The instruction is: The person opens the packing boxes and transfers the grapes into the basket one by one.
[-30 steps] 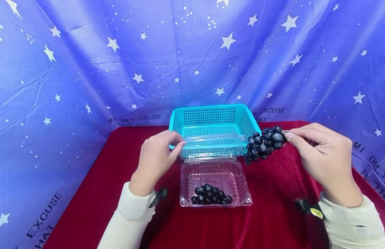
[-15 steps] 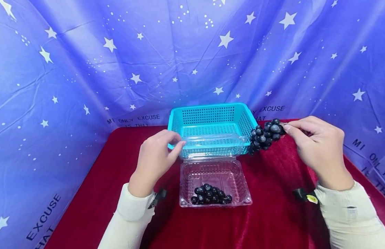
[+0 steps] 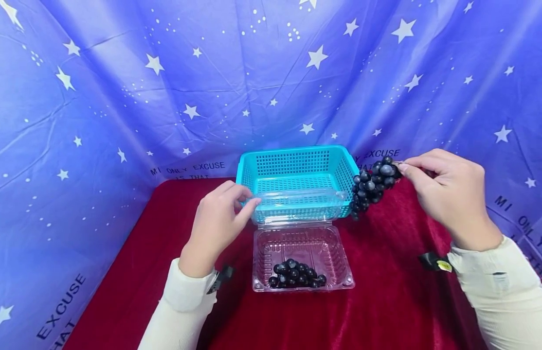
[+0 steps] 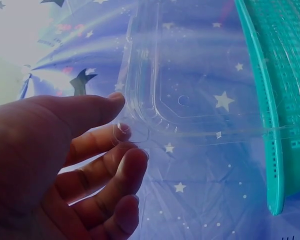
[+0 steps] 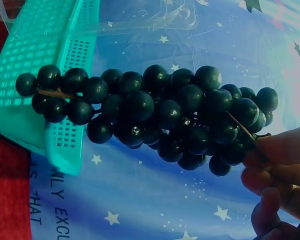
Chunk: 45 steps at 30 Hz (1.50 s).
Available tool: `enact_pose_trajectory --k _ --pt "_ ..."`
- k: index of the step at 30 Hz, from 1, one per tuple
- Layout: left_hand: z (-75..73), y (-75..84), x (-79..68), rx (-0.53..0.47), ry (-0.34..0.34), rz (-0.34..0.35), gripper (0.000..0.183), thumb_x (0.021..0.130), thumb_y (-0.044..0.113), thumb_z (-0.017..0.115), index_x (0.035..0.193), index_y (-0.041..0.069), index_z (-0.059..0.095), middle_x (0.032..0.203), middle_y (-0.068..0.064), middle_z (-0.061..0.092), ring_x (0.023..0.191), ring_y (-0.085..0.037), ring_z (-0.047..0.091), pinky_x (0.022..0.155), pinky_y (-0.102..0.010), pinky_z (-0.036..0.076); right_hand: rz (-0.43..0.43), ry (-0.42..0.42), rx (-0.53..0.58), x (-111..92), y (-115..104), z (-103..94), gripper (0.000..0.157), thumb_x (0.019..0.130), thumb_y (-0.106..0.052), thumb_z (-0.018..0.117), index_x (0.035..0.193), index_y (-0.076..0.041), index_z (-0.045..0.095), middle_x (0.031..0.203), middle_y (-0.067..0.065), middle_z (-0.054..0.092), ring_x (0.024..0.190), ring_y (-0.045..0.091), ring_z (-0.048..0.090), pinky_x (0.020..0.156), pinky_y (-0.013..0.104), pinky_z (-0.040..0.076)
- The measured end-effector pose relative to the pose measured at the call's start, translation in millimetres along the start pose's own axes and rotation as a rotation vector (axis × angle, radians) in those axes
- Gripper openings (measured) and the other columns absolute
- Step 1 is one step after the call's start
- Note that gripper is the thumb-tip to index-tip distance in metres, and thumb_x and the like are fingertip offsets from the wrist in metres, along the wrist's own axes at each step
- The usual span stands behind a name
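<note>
A bunch of dark grapes (image 3: 373, 183) hangs from my right hand (image 3: 450, 194), whose thumb and fingers pinch the stem at its top. In the head view the bunch is beside the right end of the turquoise basket (image 3: 297, 154). My left hand (image 3: 218, 221) pinches the corner of a clear plastic lid (image 4: 155, 117) between thumb and fingers, holding it raised. That lid is hinged to a clear clamshell box (image 3: 336, 243), standing in front of the basket. Another small bunch of dark grapes (image 3: 296, 273) lies inside the box, along its near side.
A dark red cloth (image 3: 385, 301) covers the table. Behind it hangs a blue curtain (image 3: 253, 73) with white stars, close to the basket's back rim. The raised lid overlaps the basket's near side in the head view.
My right hand has risen and moved slightly left, and the grape bunch has tilted to hang more steeply. The left hand and the lid stay almost where they were.
</note>
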State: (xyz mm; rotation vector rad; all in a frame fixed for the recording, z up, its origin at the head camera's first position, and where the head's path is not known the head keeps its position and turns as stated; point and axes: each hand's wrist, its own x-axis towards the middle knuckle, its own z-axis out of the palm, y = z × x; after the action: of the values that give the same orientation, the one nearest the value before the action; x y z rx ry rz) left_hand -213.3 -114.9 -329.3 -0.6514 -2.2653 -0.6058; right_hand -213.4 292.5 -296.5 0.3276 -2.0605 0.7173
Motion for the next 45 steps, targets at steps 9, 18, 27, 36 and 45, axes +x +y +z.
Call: enact_pose_trajectory --k 9,18,27,36,45 --pt "-0.7 -0.8 0.8 -0.068 0.004 0.006 0.016 0.089 0.022 0.084 0.089 0.01 0.073 0.076 -0.001 0.057 0.067 -0.012 0.05 0.059 -0.026 0.046 -0.012 -0.005 -0.002 14 1 -0.7 0.009 0.086 -0.012 0.077 0.083 -0.015 0.085 0.08 -0.037 0.06 0.064 -0.015 0.045 0.06 0.011 0.03" --pt "-0.4 0.7 1.5 -0.062 0.001 0.006 0.016 0.089 0.02 0.083 0.087 0.009 0.072 0.075 -0.002 0.057 0.066 -0.012 0.048 0.059 -0.026 0.045 -0.013 -0.009 -0.013 27 0 -3.3 0.01 0.088 -0.014 0.076 0.084 -0.015 0.085 0.079 -0.045 0.055 0.06 -0.014 0.043 0.057 0.011 0.03" --pt "0.8 -0.7 1.3 -0.061 0.0 0.01 0.015 0.09 0.02 0.082 0.087 0.01 0.072 0.075 -0.001 0.058 0.066 -0.011 0.048 0.059 -0.026 0.045 -0.026 -0.005 -0.016 40 4 -3.7 0.008 0.087 -0.013 0.078 0.084 -0.013 0.085 0.076 -0.044 0.054 0.06 -0.014 0.042 0.056 0.012 0.029" --pt "0.8 -1.1 1.3 -0.047 -0.007 0.011 0.015 0.09 0.02 0.082 0.086 0.011 0.071 0.075 0.0 0.057 0.066 -0.011 0.048 0.059 -0.026 0.045 0.01 -0.044 -0.039 43 7 0.5 0.009 0.089 -0.019 0.077 0.086 -0.017 0.086 0.08 -0.047 0.055 0.062 -0.013 0.044 0.057 0.012 0.029" --pt "1.4 -0.9 1.4 -0.042 -0.011 0.009 0.015 0.09 0.02 0.083 0.085 0.011 0.071 0.075 0.001 0.057 0.066 -0.011 0.048 0.059 -0.026 0.045 0.019 -0.069 -0.076 47 5 7.1 0.012 0.091 -0.025 0.075 0.087 -0.02 0.086 0.08 -0.048 0.053 0.064 -0.014 0.044 0.055 0.015 0.028"
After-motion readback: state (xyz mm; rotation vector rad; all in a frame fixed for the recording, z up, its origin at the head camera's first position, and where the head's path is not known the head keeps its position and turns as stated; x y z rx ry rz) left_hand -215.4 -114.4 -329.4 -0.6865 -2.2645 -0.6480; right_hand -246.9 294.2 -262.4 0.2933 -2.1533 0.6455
